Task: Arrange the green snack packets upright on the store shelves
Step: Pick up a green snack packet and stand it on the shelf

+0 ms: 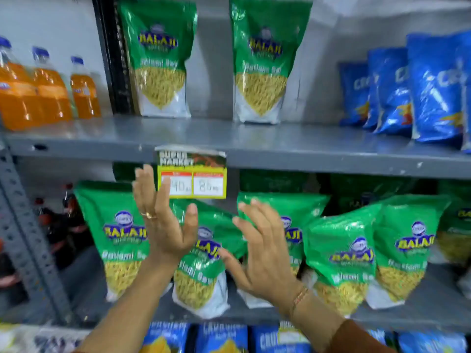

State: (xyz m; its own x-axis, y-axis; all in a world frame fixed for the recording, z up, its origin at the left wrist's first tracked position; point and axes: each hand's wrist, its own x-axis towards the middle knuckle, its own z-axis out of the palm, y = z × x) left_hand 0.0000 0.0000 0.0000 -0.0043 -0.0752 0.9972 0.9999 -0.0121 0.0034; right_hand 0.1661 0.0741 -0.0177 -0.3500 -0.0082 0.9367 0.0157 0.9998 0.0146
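Two green snack packets stand upright on the upper shelf [254, 141], one at the left [159, 57] and one at the middle [263, 59]. On the lower shelf [420, 309] several green packets lean at angles. One tilted packet [204, 271] sits between my hands. My left hand [163, 220] is raised with fingers apart, a ring on one finger, in front of a leaning packet [112, 225]. My right hand [262, 250] is spread open beside the tilted packet, apart from it. Neither hand holds anything.
A yellow price tag [192, 174] hangs from the upper shelf edge. Orange drink bottles [38, 90] stand upper left, blue packets [420, 90] upper right. Dark bottles [63, 225] sit lower left behind a grey upright [28, 238]. More blue packets [224, 337] fill the bottom row.
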